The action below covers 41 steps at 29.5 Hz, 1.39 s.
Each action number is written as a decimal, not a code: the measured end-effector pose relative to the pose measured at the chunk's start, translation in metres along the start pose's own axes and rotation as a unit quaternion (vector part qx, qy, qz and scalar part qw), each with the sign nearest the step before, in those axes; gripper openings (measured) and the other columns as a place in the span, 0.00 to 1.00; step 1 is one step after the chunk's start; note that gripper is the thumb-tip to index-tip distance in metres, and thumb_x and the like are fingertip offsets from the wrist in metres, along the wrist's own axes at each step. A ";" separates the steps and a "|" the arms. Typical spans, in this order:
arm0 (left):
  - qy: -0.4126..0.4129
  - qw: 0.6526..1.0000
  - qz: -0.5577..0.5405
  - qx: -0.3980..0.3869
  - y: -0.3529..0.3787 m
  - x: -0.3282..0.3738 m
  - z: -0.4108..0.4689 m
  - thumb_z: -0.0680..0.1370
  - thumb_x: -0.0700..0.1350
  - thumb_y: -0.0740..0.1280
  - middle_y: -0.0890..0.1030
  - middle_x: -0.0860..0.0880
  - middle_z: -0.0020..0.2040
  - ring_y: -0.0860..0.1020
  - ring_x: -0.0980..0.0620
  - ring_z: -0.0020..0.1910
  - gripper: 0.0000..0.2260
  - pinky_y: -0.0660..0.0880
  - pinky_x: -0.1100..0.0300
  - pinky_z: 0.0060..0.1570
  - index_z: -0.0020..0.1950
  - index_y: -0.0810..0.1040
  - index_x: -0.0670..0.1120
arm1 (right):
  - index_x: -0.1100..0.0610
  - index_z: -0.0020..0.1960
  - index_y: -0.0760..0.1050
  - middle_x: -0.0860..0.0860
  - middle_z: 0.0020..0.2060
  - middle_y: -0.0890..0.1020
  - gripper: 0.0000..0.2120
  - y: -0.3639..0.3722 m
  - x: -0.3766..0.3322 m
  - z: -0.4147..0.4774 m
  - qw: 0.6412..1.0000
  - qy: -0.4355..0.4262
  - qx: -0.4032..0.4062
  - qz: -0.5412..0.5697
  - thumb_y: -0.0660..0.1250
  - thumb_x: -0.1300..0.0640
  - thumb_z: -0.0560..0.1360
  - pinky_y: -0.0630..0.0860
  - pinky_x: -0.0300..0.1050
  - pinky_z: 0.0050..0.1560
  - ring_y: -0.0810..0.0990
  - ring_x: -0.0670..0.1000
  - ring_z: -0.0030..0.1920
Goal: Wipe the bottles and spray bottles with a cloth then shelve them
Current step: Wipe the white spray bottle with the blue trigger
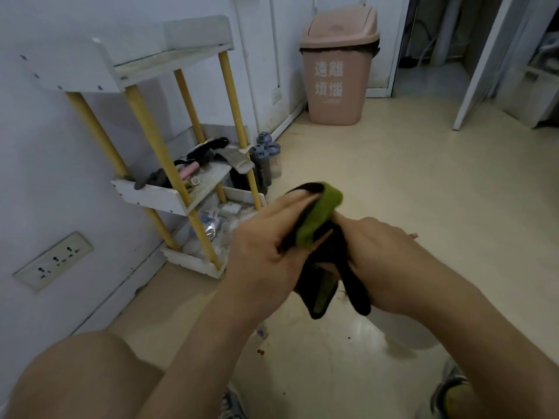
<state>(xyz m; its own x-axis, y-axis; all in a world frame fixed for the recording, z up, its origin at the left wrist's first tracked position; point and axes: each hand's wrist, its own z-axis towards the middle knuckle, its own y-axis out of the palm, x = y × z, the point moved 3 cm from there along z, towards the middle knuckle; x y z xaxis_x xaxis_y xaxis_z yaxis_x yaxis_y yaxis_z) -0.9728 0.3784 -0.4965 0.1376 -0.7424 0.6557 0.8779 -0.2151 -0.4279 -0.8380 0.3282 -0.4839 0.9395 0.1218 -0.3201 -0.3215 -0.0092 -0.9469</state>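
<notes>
**Item 1.** Black-and-green fleecy cloth: held above the floor, to the right of the white three-tier rack with yellow posts and nearer the camera. The upper fold is gripped by the left hand, fingers laid over it. The lower part is clasped by the right hand, with black ends hanging beneath. No bottle can be made out inside the cloth; whether one is wrapped there cannot be told.

**Item 2.** Dark bottles with grey caps: clustered on the floor just beside the rack's far right post, not yet shelved.

**Item 3.** Rack's middle tier: strewn with dark oddments and a pink tube.

**Step judged:** the cloth is being gathered ready for wiping. Next, one hand would need to be freed to lift a bottle while the cloth is kept in the other, and room found on a tier.

**Writing:** on the pink swing-lid waste bin, beyond the rack against the wall, two rows of pale Chinese characters are read as 遠離 / 煩惱. A smaller line beneath is illegible. No label on the bottles can be read.
</notes>
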 end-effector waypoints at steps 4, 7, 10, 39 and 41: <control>0.130 0.975 0.179 0.023 0.012 0.001 -0.008 0.73 0.30 0.59 0.81 0.41 0.61 0.79 0.42 0.61 0.19 0.77 0.45 0.59 0.60 0.81 0.36 | 0.50 0.35 0.53 0.48 0.34 0.63 0.17 0.007 -0.003 0.001 0.996 0.039 -0.049 -0.058 0.56 0.56 0.79 0.64 0.45 0.39 0.66 0.53 0.34; 0.161 0.958 0.218 0.092 0.015 0.002 -0.015 0.73 0.26 0.62 0.82 0.40 0.57 0.81 0.42 0.58 0.16 0.79 0.46 0.56 0.57 0.81 0.34 | 0.49 0.37 0.54 0.47 0.34 0.65 0.17 0.014 -0.006 0.003 0.999 0.024 -0.039 -0.024 0.59 0.53 0.79 0.65 0.44 0.36 0.69 0.53 0.38; 0.168 0.953 0.219 0.129 0.012 0.003 -0.009 0.69 0.24 0.69 0.83 0.40 0.54 0.82 0.42 0.56 0.16 0.80 0.48 0.55 0.55 0.82 0.34 | 0.48 0.41 0.60 0.46 0.36 0.70 0.12 0.012 -0.007 0.004 0.992 0.006 -0.012 0.125 0.62 0.51 0.78 0.71 0.47 0.40 0.74 0.52 0.40; 0.008 0.947 0.300 -0.116 0.010 0.007 -0.013 0.78 0.44 0.56 0.74 0.42 0.69 0.72 0.47 0.66 0.23 0.72 0.58 0.63 0.73 0.69 0.42 | 0.47 0.41 0.64 0.45 0.29 0.70 0.09 0.002 0.005 -0.009 0.980 0.070 0.186 -0.023 0.59 0.44 0.74 0.55 0.39 0.29 0.68 0.49 0.30; -0.035 0.962 0.256 -0.086 0.004 0.001 -0.008 0.78 0.45 0.59 0.80 0.42 0.61 0.74 0.51 0.56 0.21 0.66 0.69 0.52 0.70 0.72 0.41 | 0.49 0.38 0.63 0.45 0.24 0.64 0.10 0.009 -0.002 -0.010 0.974 0.053 0.215 -0.053 0.60 0.47 0.73 0.50 0.39 0.27 0.61 0.49 0.24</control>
<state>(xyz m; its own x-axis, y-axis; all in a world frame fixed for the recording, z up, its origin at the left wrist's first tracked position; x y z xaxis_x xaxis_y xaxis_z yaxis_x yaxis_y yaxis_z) -0.9725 0.3712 -0.5025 0.5670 -0.7363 0.3692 0.5986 0.0604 -0.7988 -0.8415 0.3185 -0.4919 0.9698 -0.0041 -0.2437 -0.2198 0.4175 -0.8817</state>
